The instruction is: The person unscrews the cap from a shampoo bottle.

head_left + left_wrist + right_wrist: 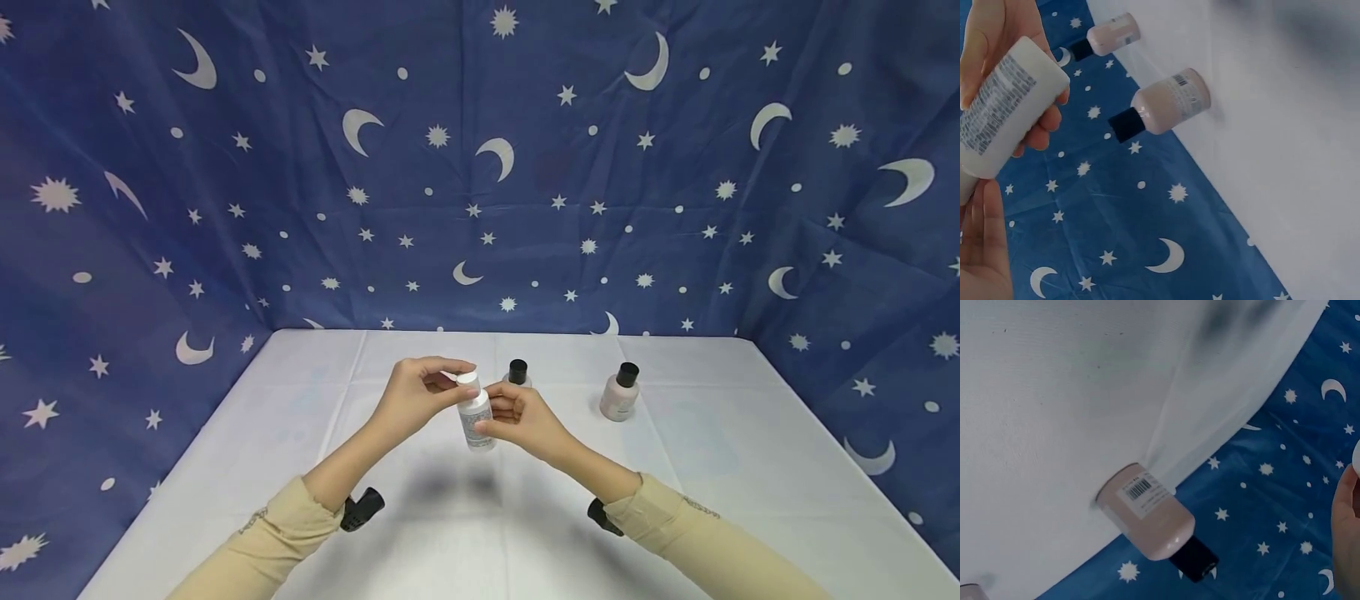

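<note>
I see left hand [422, 390] pinching cap [468, 379] of white bottle [471, 412], right hand [529, 422] grasping its body from right. Bottle is between them, raised above worktop [300, 417]. Long axis nearly upright, cap end leaning left. Neither hand nearer: both touch. I judge axis matters most.

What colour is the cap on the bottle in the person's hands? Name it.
The cap is white; it shows best in the head view.

White bottle [472, 410] — label print [996, 103] blurred, cap end [965, 186] cut off by left-wrist view's edge. Black-capped bottle [517, 372] just beyond white bottle — body mostly hidden by right hand [531, 421].
</note>
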The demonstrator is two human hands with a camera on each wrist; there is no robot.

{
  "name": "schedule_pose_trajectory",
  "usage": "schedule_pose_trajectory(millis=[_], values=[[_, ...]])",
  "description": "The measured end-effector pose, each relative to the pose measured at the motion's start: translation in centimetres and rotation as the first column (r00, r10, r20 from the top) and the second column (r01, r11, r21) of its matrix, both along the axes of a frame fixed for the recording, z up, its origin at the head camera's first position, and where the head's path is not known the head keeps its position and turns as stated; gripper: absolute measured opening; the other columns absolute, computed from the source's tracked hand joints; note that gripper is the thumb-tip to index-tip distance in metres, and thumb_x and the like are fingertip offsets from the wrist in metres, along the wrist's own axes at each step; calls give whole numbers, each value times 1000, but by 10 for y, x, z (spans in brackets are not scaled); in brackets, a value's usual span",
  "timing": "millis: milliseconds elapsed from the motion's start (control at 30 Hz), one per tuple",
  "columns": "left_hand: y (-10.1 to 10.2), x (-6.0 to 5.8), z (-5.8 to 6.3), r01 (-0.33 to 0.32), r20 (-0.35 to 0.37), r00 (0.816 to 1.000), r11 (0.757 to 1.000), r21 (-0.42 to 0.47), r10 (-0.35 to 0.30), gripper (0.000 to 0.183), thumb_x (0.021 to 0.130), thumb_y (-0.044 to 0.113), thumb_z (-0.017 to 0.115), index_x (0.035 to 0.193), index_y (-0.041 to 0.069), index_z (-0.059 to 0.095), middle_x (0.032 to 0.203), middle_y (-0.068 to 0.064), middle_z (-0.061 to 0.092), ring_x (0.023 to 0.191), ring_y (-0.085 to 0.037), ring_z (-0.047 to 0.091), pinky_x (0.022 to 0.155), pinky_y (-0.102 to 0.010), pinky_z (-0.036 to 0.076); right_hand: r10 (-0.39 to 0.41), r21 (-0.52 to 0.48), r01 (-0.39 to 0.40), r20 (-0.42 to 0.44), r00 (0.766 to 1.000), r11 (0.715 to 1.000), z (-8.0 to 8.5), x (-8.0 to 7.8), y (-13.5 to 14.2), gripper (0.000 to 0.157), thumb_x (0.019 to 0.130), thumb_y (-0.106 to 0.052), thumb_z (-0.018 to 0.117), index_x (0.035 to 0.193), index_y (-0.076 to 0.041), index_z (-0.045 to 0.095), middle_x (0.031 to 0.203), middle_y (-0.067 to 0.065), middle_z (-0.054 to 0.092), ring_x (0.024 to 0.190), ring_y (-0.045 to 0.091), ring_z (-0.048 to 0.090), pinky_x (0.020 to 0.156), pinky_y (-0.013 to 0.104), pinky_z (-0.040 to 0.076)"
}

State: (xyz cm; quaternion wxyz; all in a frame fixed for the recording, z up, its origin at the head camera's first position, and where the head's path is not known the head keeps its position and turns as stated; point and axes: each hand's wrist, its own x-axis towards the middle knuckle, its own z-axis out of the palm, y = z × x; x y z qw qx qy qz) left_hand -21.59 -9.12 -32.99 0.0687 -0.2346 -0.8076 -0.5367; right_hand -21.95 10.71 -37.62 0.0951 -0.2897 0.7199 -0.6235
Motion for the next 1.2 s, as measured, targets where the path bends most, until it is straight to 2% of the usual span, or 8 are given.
schedule_pose_trajectory(millis=[200, 333, 533, 633, 700, 833, 1000, 1200], values=[[1, 1, 11, 93, -10, 996, 994, 55, -92, 31, 77, 5, 75, 107, 0, 69, 106, -16, 68, 84, -12, 68, 79, -27, 57, 28, -6, -28, 29, 999, 1000, 10, 3, 11, 53, 87, -19, 69, 125, 11, 49, 122, 31, 58, 106, 17, 64, 94, 37, 52], [3, -4, 17, 212, 3, 977, 972, 101, -213, 32, 80, 2, 72, 110, -3, 67, 112, -20, 67, 91, -16, 68, 82, -29, 57, 151, -96, -145, 52, 987, 985, 10, 0, 16, 59, 90, -25, 64, 129, 14, 42, 120, 19, 62, 104, 8, 63, 95, 34, 51], [6, -14, 24, 477, 41, 871, 863, 168, -489, 47, 84, 14, 69, 123, -10, 56, 123, -28, 57, 109, -16, 64, 91, -32, 54, 396, -251, -366, 80, 915, 896, 6, -6, 21, 44, 95, -28, 56, 132, -6, 45, 115, -3, 65, 108, 14, 63, 96, 30, 49], [6, -19, 26, 557, 35, 822, 814, 165, -569, 57, 85, 23, 66, 127, -11, 51, 126, -30, 54, 114, -10, 60, 96, -32, 51, 435, -267, -400, 88, 896, 877, 9, -7, 24, 39, 95, -33, 57, 130, -17, 48, 116, -4, 64, 110, 12, 62, 97, 29, 48], [6, -20, 27, 571, 39, 810, 802, 173, -585, 62, 83, 28, 65, 127, -12, 49, 126, -31, 53, 114, -7, 60, 98, -31, 50, 446, -254, -418, 61, 893, 872, 11, -7, 27, 36, 97, -31, 53, 130, -19, 48, 119, -4, 63, 111, 11, 61, 98, 28, 48], [8, -20, 27, 550, 18, 826, 812, 196, -564, 65, 82, 31, 66, 125, -15, 49, 120, -36, 55, 109, -6, 62, 96, -32, 51, 418, -208, -410, -8, 908, 888, 16, -7, 28, 40, 99, -30, 50, 133, -9, 47, 118, -5, 63, 111, 10, 61, 97, 27, 48], [10, -17, 22, 457, -28, 886, 861, 225, -463, 66, 78, 32, 69, 120, -17, 53, 113, -38, 58, 98, -3, 66, 87, -30, 55, 323, -148, -323, -20, 946, 935, 20, -7, 23, 67, 95, -37, 54, 134, 13, 36, 117, -5, 64, 109, 9, 62, 95, 29, 50], [19, -18, 17, 284, -32, 958, 923, 259, -286, 49, 80, 21, 71, 117, -10, 60, 115, -30, 62, 93, -4, 68, 82, -25, 56, 172, -118, -175, -34, 985, 978, 24, -6, 19, 76, 89, -43, 58, 134, 14, 38, 124, 34, 54, 106, 7, 62, 91, 30, 53]])
